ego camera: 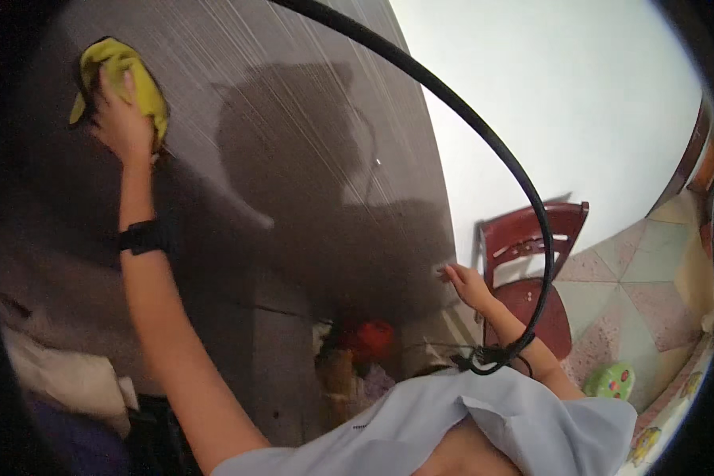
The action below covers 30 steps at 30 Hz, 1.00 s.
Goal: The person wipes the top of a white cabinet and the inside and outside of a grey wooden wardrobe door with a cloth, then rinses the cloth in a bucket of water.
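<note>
My left hand (123, 125), slightly blurred, presses a yellow cloth (149, 98) flat against a large dark brown panel (392, 137). The cloth is bunched under my fingers near the panel's upper left, and part of it is hidden by the hand. Pale thin streaks run across the panel's upper part. At the panel's right edge is my right hand (471, 287), its fingers curled and fingertips by a small greyish spot. Whether those fingers grip the edge or something small cannot be made out.
A dark red wooden chair (526, 303) stands against the white wall (547, 119) at right. Beside it a green stool (610, 381) sits on the patterned floor (619, 309). Red and pale items (373, 339) lie below the panel. Folded fabric (65, 375) is at lower left. A black cable (482, 125) arcs across the view.
</note>
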Tool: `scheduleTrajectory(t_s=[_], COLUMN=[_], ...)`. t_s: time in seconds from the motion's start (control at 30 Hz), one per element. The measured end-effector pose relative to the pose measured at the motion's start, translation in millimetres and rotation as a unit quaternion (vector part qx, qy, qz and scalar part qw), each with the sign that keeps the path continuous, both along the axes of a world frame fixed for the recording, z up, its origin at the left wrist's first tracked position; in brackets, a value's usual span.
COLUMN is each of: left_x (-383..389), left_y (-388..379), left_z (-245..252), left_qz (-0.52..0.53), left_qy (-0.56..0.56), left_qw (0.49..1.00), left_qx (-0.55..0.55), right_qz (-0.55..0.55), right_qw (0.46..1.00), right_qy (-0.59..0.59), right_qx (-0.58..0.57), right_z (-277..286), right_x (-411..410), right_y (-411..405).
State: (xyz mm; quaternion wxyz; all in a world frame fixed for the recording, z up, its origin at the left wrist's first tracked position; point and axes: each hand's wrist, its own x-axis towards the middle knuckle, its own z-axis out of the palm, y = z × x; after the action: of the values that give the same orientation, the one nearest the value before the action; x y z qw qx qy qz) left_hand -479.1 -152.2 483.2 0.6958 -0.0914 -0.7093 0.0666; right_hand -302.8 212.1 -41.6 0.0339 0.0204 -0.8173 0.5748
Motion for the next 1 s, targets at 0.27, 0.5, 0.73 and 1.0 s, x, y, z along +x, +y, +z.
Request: scheduleTrajectory(t_s=[0.27, 0.5, 0.73, 1.0], left_x=[12.7, 46.3, 46.5, 6.4], left_y=[90.6, 134.8, 146.4, 195.9], left_z=[-249.5, -474.9, -443.2, -192.0], left_qz=[-0.026, 0.033, 0.012, -0.048], left_qy=[-0.106, -0.319, -0.283, 0.010], left_qw=[0.992, 0.933, 0.956, 0.999], left_qx=[0.065, 0.162, 0.077, 0.009], right_qz=[-0.036, -0.025, -0.072, -0.101], right_qw=[0.998, 1.000, 0.994, 0.992], right_qy=[-0.026, 0.007, -0.004, -0.005], right_qx=[-0.037, -0.010, -0.081, -0.077], right_z=[-3.3, 2.1, 10.6, 36.8], right_x=[72.9, 119.1, 119.2, 73.0], right_y=[50.6, 67.9, 64.1, 44.0])
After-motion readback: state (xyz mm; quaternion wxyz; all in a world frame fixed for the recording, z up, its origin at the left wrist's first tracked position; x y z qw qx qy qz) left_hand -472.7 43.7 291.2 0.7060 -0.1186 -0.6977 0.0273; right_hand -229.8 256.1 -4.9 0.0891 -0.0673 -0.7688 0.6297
